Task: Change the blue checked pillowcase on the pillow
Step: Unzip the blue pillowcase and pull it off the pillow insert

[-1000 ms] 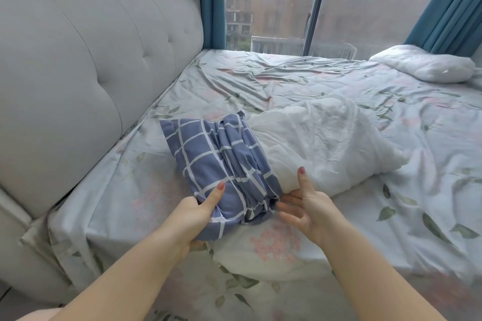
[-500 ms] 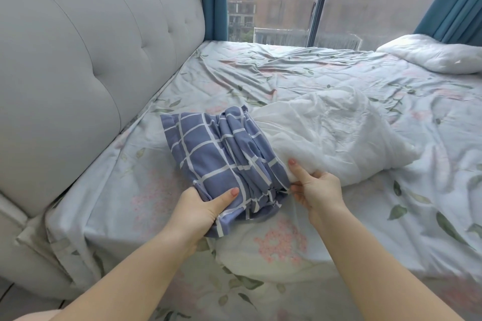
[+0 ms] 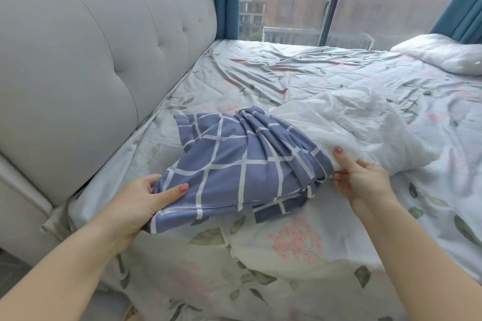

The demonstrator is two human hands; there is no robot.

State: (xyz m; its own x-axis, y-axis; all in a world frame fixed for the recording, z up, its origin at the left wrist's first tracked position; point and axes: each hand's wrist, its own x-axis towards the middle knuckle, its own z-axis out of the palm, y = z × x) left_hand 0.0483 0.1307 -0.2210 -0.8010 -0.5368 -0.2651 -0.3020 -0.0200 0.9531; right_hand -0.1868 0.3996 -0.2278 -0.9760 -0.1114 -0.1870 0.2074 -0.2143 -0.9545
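The blue checked pillowcase (image 3: 234,164) lies bunched over the near end of a white pillow (image 3: 360,125) on the bed. Most of the pillow sticks out bare to the right. My left hand (image 3: 140,203) grips the pillowcase's near left edge, thumb on top of the cloth. My right hand (image 3: 357,177) pinches the white pillow right beside the bunched opening of the pillowcase.
The bed carries a floral sheet (image 3: 287,242) that hangs over the near edge. A grey padded headboard (image 3: 91,60) runs along the left. A second white pillow (image 3: 438,57) lies at the far right by the window and blue curtains.
My left hand has drawn the pillowcase edge towards me and to the left, spreading the cloth flatter. My right hand went from open beside the pillow to pinching it.
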